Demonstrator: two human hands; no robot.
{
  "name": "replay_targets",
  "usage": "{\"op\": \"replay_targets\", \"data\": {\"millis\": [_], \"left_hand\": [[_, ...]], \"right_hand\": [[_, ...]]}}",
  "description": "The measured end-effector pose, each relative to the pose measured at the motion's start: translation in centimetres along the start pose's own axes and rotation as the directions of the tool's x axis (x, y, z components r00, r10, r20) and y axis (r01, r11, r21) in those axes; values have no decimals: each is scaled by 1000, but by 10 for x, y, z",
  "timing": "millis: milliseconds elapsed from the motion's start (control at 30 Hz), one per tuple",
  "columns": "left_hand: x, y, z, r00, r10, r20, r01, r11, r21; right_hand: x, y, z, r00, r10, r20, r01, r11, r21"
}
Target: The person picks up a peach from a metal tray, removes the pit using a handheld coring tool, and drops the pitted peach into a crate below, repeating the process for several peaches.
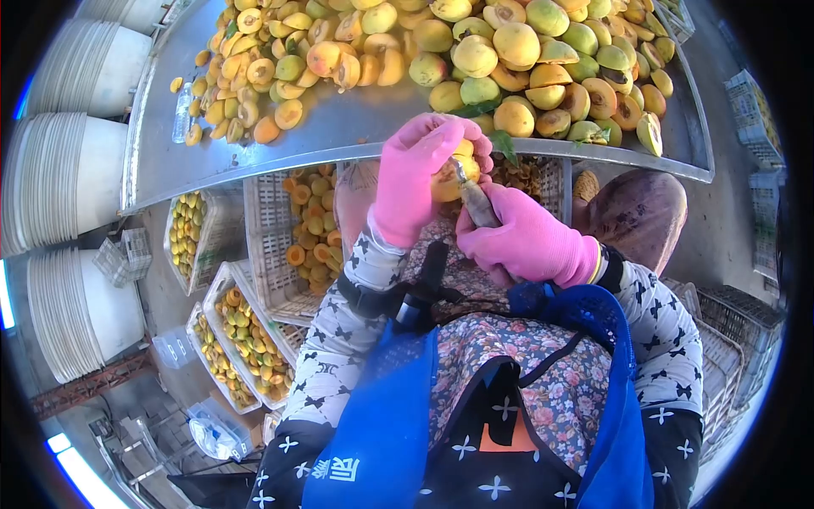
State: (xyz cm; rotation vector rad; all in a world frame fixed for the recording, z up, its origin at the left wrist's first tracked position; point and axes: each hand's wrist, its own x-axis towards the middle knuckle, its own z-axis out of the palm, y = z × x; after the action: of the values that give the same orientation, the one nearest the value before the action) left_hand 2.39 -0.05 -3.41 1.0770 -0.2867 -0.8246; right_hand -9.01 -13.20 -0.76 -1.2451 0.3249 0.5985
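- Pink-gloved left hand [413, 174], centre frame, curled round a yellow fruit [449, 180]
- right hand [527, 239], just right, fisted on a knife [475, 200] touching that fruit

Yellow fruit [446, 181], knife [475, 200] against it

- The surface [339, 127] is a bare grey metal sheet with a raised rim [254, 178] along its near edge
- Whole fruit [517, 42], yellow to green, lie heaped on its right part, reaching close to the rim
- Halved fruit [263, 72], orange-yellow with cut faces showing, lie heaped on its left and middle
- A few loose halves lie apart from that heap by the left edge
- A clear bottle [182, 112] lies on its side just beside them
- A green leaf [475, 109] lies among the whole fruit near the rim
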Motion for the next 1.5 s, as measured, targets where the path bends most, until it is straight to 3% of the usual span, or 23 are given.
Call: {"op": "replay_targets", "data": {"millis": [67,167,300,400,500,533,600,700,800,900,1000,1100,1200,1300,1400,1500], "left_hand": [[4,-5,-6,999,28,27,-28,1000,-14],[-2,4,18,977,-27,-210,-19,977,-213],[-17,-4,18,960,83,-267,-119,985,-122],[-17,-8,28,887,365,-283,-340,931,134],[-12,-9,27,877,406,-257,-345,904,253],[-10,-9,28,886,351,-304,-313,935,168],[-5,-10,33,899,222,-378,-244,970,-11],[-5,-11,34,886,168,-433,-223,972,-79],[3,-24,25,863,240,-445,-244,968,50],[2,-24,25,876,214,-431,-241,970,-9],[-3,-19,10,964,135,-228,-142,990,-13],[-1,-12,-12,999,14,42,-14,1000,-5],[7,-6,-26,976,-70,204,54,995,86],[5,-8,-29,975,-115,191,91,987,131],[7,-9,-39,941,-127,313,44,965,257],[10,-8,-40,930,-171,324,72,953,296]], "right_hand": [[3,5,-5,999,-18,45,16,999,33],[11,13,-4,999,-29,-12,31,990,136],[4,9,14,999,0,-51,3,997,74],[3,12,18,994,-110,4,106,969,221],[10,21,17,982,-101,-162,99,995,-21],[16,30,14,936,-277,-217,227,946,-231],[28,48,10,765,-609,-208,377,686,-622],[30,47,9,802,-550,-232,317,722,-615],[37,49,3,784,-583,-214,299,656,-693],[25,31,5,932,-281,-230,156,881,-447],[10,9,5,999,22,-50,-22,1000,5],[7,10,3,999,32,31,-31,999,-20],[6,9,4,995,84,53,-87,994,68],[9,13,-5,992,78,101,-73,996,-49],[11,17,-9,987,109,119,-90,984,-155],[14,24,-8,989,82,120,-65,988,-140]]}}
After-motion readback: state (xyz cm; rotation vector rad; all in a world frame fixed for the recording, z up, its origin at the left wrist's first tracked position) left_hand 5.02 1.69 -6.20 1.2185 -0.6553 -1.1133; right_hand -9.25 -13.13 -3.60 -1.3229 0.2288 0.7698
